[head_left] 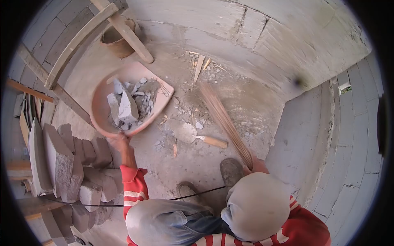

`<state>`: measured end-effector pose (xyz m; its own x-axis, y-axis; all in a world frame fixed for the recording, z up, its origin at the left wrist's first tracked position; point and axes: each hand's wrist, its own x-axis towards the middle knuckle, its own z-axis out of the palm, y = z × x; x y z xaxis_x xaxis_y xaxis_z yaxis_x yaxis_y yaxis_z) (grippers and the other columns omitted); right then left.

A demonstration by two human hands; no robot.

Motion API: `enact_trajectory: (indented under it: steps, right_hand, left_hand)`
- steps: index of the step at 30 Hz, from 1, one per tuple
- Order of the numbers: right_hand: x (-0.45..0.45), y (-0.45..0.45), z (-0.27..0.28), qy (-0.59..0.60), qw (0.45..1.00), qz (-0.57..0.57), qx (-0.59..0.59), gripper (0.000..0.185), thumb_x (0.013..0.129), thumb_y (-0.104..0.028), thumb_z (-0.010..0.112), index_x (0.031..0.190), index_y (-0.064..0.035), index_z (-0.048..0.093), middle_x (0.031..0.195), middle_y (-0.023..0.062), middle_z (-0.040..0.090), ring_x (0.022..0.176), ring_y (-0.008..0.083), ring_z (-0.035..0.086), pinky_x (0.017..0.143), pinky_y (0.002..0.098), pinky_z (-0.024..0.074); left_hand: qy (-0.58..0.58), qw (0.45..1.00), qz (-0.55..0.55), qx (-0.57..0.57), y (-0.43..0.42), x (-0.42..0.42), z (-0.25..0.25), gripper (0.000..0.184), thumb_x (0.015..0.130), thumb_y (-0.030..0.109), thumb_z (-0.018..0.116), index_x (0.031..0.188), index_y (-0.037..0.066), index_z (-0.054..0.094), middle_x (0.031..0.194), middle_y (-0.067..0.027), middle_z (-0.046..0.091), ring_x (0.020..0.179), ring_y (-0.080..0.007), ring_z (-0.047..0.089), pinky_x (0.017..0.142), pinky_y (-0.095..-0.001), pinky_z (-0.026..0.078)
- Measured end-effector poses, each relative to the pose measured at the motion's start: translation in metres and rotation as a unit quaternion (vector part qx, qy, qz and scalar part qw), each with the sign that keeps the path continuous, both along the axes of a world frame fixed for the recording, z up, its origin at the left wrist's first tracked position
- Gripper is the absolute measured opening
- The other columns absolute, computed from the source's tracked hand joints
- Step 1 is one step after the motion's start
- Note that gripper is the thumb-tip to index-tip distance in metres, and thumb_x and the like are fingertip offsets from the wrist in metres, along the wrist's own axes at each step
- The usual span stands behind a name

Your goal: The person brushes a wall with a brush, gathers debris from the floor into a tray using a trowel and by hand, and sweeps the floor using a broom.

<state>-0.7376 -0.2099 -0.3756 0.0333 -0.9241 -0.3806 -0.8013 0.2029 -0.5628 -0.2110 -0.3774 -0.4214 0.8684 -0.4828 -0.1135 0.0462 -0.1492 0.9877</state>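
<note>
Broom [225,123], dusty conc. flr [160,170], blk walls [213,18]

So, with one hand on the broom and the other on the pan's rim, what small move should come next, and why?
Probably a short sweep of the broom toward the pan: loose debris lies between them, the right hand grips the broom, and the left hand on the rim could steady the pan.
</note>
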Motion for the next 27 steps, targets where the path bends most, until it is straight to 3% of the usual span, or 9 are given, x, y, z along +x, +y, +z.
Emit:
enact_trajectory:
  steps: [4, 6, 9, 12, 15, 20, 22, 25, 27]
  right_hand:
    - [-0.047, -0.037, -0.002, 0.103, 0.99, -0.002, -0.1, 0.071, 0.084, -0.022, 0.068, 0.148, -0.0102, 0.04, 0.097, 0.0266, 0.068, 0.089, 0.0488, 0.064, 0.079, 0.0544, 0.0527]
    - [-0.088, -0.074, -0.035, 0.131, 0.96, 0.006, -0.247, 0.073, 0.085, -0.023, 0.067, 0.151, -0.0151, 0.038, 0.093, 0.0288, 0.066, 0.086, 0.0506, 0.063, 0.073, 0.0561, 0.0509]
    - [-0.122, -0.101, -0.073, 0.221, 0.971, 0.044, -0.079, 0.07, 0.085, -0.023, 0.067, 0.149, -0.012, 0.041, 0.097, 0.0293, 0.066, 0.088, 0.0497, 0.064, 0.076, 0.0544, 0.0515]
    - [-0.094, -0.077, -0.046, 0.078, 0.98, 0.095, -0.158, 0.069, 0.085, -0.023, 0.064, 0.149, -0.0119, 0.041, 0.097, 0.027, 0.068, 0.088, 0.0479, 0.065, 0.075, 0.0541, 0.0522]
    - [-0.071, -0.087, 0.015, 0.157, 0.98, 0.066, -0.103, 0.07, 0.085, -0.024, 0.064, 0.149, -0.0128, 0.039, 0.095, 0.0277, 0.067, 0.088, 0.0471, 0.065, 0.075, 0.0541, 0.0522]
    - [-0.068, -0.213, 0.023, 0.196, 0.944, 0.093, -0.25, 0.071, 0.086, -0.026, 0.067, 0.151, -0.0194, 0.038, 0.103, 0.0253, 0.068, 0.088, 0.0462, 0.066, 0.078, 0.0548, 0.0524]
    - [-0.068, -0.277, 0.007, 0.296, 0.937, 0.096, -0.159, 0.073, 0.086, -0.029, 0.068, 0.151, -0.0206, 0.038, 0.104, 0.023, 0.068, 0.092, 0.0446, 0.066, 0.079, 0.0545, 0.0522]
    - [-0.083, -0.304, -0.027, 0.287, 0.929, 0.214, -0.09, 0.074, 0.086, -0.027, 0.068, 0.152, -0.0196, 0.037, 0.109, 0.0234, 0.068, 0.1, 0.0436, 0.065, 0.084, 0.0531, 0.0522]
    - [-0.086, -0.281, -0.021, 0.197, 0.941, 0.252, -0.108, 0.074, 0.085, -0.025, 0.067, 0.152, -0.0193, 0.038, 0.111, 0.0242, 0.068, 0.102, 0.0439, 0.065, 0.086, 0.0519, 0.0523]
  left_hand:
    - [-0.151, 0.983, 0.058, 0.092, 0.029, 0.04, -0.001, 0.051, 0.076, 0.003, 0.068, 0.126, -0.003, 0.059, 0.097, -0.0126, 0.07, 0.083, -0.0241, 0.068, 0.071, -0.0387, 0.055]
    - [-0.183, 0.974, 0.062, 0.117, 0.04, 0.054, 0.002, 0.055, 0.076, 0.005, 0.069, 0.13, -0.002, 0.059, 0.1, -0.0135, 0.071, 0.084, -0.0243, 0.069, 0.076, -0.0387, 0.054]
    - [-0.187, 0.967, 0.067, 0.161, 0.052, 0.065, 0.002, 0.058, 0.077, 0.009, 0.07, 0.133, -0.002, 0.059, 0.103, -0.0153, 0.072, 0.087, -0.025, 0.069, 0.081, -0.0388, 0.052]
    - [-0.199, 0.964, 0.058, 0.166, 0.061, 0.07, -0.004, 0.058, 0.079, 0.011, 0.07, 0.134, -0.001, 0.058, 0.109, -0.0188, 0.071, 0.094, -0.0286, 0.069, 0.084, -0.0407, 0.052]
    - [-0.255, 0.952, 0.061, 0.158, 0.064, 0.072, -0.024, 0.058, 0.082, 0.01, 0.068, 0.137, -0.001, 0.053, 0.117, -0.0227, 0.068, 0.102, -0.0349, 0.067, 0.09, -0.0449, 0.05]
    - [-0.298, 0.926, 0.119, 0.198, 0.05, 0.045, -0.026, 0.054, 0.084, 0.008, 0.06, 0.135, -0.003, 0.048, 0.121, -0.027, 0.063, 0.107, -0.0428, 0.063, 0.093, -0.0501, 0.047]
    - [-0.308, 0.926, 0.112, 0.189, 0.051, 0.045, -0.028, 0.051, 0.084, 0.008, 0.058, 0.132, -0.004, 0.05, 0.118, -0.0274, 0.063, 0.107, -0.0429, 0.063, 0.093, -0.0496, 0.046]
    - [-0.329, 0.924, 0.108, 0.164, 0.051, 0.043, -0.025, 0.049, 0.083, 0.007, 0.057, 0.131, -0.004, 0.05, 0.115, -0.0274, 0.063, 0.106, -0.0428, 0.063, 0.093, -0.0491, 0.046]
    - [-0.313, 0.929, 0.118, 0.161, 0.051, 0.039, -0.025, 0.048, 0.083, 0.006, 0.056, 0.13, -0.004, 0.051, 0.114, -0.0271, 0.063, 0.105, -0.0427, 0.064, 0.093, -0.0487, 0.046]
